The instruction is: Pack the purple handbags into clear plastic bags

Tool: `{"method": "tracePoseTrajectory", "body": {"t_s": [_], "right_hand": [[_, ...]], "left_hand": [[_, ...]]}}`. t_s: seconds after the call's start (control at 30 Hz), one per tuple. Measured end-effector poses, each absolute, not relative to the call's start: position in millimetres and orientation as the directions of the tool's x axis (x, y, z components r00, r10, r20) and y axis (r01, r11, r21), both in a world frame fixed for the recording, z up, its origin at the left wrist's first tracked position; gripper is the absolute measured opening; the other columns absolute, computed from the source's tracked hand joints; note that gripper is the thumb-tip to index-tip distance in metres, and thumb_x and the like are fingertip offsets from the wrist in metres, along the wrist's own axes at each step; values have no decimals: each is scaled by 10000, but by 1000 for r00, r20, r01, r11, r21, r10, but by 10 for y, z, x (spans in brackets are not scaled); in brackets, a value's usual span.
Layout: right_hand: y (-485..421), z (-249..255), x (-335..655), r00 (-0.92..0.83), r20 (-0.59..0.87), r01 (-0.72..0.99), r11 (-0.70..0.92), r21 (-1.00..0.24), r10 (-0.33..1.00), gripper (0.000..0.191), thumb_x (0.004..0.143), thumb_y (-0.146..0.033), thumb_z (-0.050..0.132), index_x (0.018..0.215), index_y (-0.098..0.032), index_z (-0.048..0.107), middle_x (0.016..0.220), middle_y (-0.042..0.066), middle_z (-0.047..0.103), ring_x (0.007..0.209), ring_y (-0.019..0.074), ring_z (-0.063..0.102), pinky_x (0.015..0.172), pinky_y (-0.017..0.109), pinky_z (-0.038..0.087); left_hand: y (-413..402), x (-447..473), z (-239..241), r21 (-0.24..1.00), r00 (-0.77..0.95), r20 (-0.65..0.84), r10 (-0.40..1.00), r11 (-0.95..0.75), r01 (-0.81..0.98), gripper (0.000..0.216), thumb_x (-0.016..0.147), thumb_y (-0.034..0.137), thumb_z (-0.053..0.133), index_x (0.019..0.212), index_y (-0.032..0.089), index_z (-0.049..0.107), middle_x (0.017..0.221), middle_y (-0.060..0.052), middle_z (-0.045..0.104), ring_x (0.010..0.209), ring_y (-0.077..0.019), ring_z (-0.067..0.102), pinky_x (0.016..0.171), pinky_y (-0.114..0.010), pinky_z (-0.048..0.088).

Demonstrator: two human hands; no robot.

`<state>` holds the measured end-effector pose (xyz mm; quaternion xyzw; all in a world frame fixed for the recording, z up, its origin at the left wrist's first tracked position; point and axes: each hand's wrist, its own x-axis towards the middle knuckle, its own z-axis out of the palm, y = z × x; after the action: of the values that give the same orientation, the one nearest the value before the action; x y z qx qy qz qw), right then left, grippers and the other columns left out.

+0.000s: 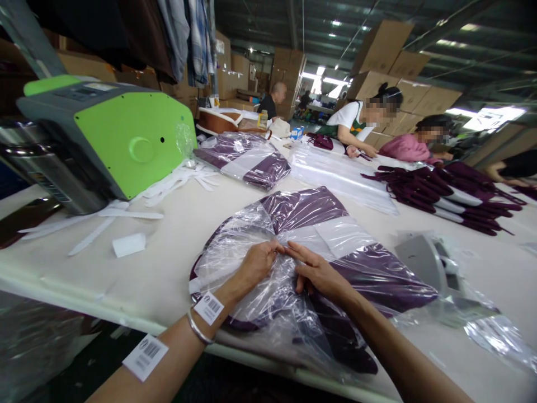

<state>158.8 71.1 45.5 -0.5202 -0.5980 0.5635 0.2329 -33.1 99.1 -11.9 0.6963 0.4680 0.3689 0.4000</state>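
Observation:
A dark purple garment (308, 210) with a pale grey band lies on the table inside a clear plastic bag (255, 291). My left hand (260, 262) is closed, its fingertips pinching the plastic near the middle of the bundle. My right hand (316, 271) rests on the bag just beside it, index and middle fingers stretched toward the left fingertips, the others partly bent. White barcode stickers (146, 356) are stuck on my left forearm, above a metal bangle (198, 329).
A green and grey machine (136, 140) and a steel thermos (54, 168) stand at left. Behind lie another bagged garment (247, 159), flat plastic bags (335, 173) and piled purple garments (448, 193). A grey tape dispenser (428, 260) sits at right. Several people work beyond.

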Motion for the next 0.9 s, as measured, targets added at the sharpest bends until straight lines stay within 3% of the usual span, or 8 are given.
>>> {"method": "tracePoseTrajectory", "body": {"t_s": [0.23,0.37,0.47,0.53,0.57,0.63,0.8,0.9], "right_hand": [[713,438,1621,-315,-294,380,-163,-910,902,825,775,-156,484,1563,-307,290,1595,101,367,484,55,615,393,217,440],[725,488,1641,-310,-275,355,-158,-922,910,792,783,-197,522,1540,-305,319,1587,122,381,489,59,616,420,230,459],[683,599,1730,-241,-234,301,-157,-941,942,601,820,-308,596,1409,-250,488,1404,121,594,546,98,647,454,234,464],[615,698,1886,-137,-217,273,-174,-946,966,346,837,-414,633,1100,-190,654,1045,74,741,562,113,634,501,232,467],[571,745,2003,-68,-197,263,-173,-949,978,296,835,-460,649,918,-177,666,878,45,734,571,114,619,536,233,473],[456,822,2324,111,-131,244,-155,-957,985,374,800,-521,695,692,-175,602,725,13,678,599,113,599,612,243,493],[20,922,3470,576,3,157,-107,-982,818,396,644,-455,833,647,-184,544,755,16,650,699,166,650,638,279,543],[-184,945,4143,694,61,254,-164,-953,718,375,636,-410,826,845,-185,611,876,48,678,729,195,682,646,310,566]], "left_hand": [[997,-314,-134,809,285,212,935,-331,485,313,915,156,463,989,211,762,847,-18,752,653,-139,645,723,-264,500],[1014,-319,-148,823,267,195,944,-306,479,308,910,172,471,964,212,772,866,-26,762,758,-164,683,778,-278,512],[1017,-314,-119,843,266,156,951,-269,466,299,867,173,486,939,216,773,918,-27,774,840,-181,697,810,-283,517],[1001,-305,-69,851,248,119,961,-228,473,298,839,196,485,923,218,770,928,-26,775,839,-188,698,784,-281,523],[994,-302,-41,852,236,91,967,-199,484,301,829,217,480,919,217,767,909,-26,773,806,-191,697,747,-278,527],[996,-302,11,845,227,11,974,-130,518,325,817,271,464,940,217,760,825,-17,755,664,-184,667,632,-272,523],[1039,-313,62,824,222,-139,965,-12,567,394,789,404,454,987,217,740,763,-6,722,546,-177,620,495,-256,495],[1040,-317,40,817,220,-157,963,2,576,411,777,447,467,1004,230,733,801,-3,732,551,-181,629,495,-260,512]]}}
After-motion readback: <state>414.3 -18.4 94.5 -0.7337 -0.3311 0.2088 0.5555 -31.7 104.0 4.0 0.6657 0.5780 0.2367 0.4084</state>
